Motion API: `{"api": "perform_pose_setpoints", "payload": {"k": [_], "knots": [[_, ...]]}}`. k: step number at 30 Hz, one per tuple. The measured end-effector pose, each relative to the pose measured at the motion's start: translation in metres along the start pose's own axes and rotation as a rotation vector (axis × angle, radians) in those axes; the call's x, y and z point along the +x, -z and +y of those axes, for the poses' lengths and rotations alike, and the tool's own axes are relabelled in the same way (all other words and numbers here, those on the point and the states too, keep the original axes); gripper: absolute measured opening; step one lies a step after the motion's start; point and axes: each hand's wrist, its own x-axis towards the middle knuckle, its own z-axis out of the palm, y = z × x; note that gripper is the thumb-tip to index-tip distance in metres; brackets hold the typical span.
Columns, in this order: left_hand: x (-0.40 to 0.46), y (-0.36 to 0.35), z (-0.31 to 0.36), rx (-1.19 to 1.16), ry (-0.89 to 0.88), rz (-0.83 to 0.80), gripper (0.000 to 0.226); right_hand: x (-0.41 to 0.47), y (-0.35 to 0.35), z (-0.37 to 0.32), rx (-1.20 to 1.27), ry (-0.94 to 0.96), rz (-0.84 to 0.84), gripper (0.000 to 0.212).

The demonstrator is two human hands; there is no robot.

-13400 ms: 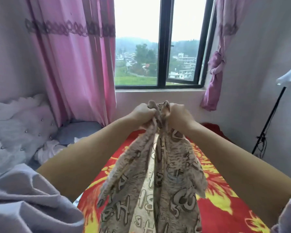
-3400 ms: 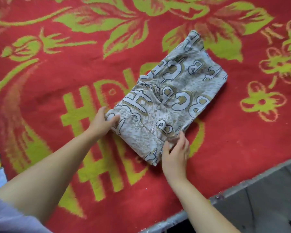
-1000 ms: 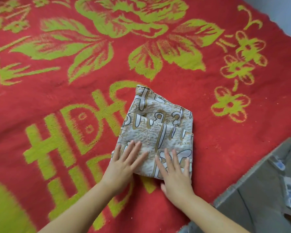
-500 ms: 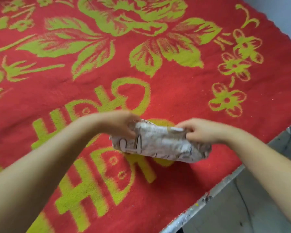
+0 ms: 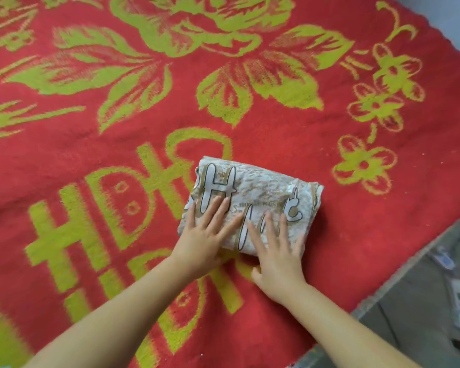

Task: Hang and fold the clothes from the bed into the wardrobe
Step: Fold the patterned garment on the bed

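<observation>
Both hands flat, left hand (image 5: 201,241) and right hand (image 5: 275,254) with fingers straight and spread, pressing the near edge of the folded garment (image 5: 252,203) on the bed (image 5: 250,128), soft, light, likely to unfold, best scooped from both short ends, long axis left-right.

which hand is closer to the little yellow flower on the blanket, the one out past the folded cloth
Right. The right hand presses flat on the folded cloth at the end nearer the yellow flower; the left hand presses the cloth's far end.
</observation>
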Motion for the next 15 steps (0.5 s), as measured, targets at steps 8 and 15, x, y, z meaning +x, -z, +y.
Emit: {"api": "perform_pose_setpoints", "payload": {"k": [8, 15], "knots": [[0.029, 0.023, 0.014, 0.021, 0.205, -0.164, 0.089, 0.042, 0.051, 0.004, -0.049, -0.065, -0.133, 0.083], [0.008, 0.159, 0.019, -0.052, 0.344, -0.179, 0.086, 0.013, 0.182, 0.006, -0.13, 0.048, -0.123, 0.078]]}}
